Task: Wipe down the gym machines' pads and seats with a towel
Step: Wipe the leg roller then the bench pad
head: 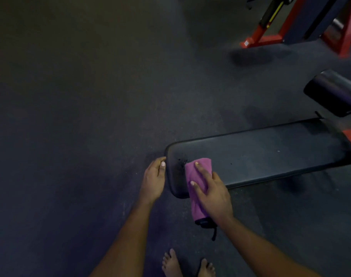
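A long black bench pad (260,154) stretches from centre to the right edge of the view. A folded purple towel (198,172) lies over its near left end, with a dark tag end hanging off the front edge. My right hand (210,190) presses flat on the towel with straight, spread fingers. My left hand (153,178) rests against the pad's rounded left end, its thumb touching the edge and its fingers relaxed. The pad's surface shows a few small marks near the towel.
A black roller pad (334,92) sticks out at the right above the bench. A red machine frame (270,35) stands at the top right. Dark rubber floor (70,116) fills the left. My bare feet (187,264) stand below the bench end.
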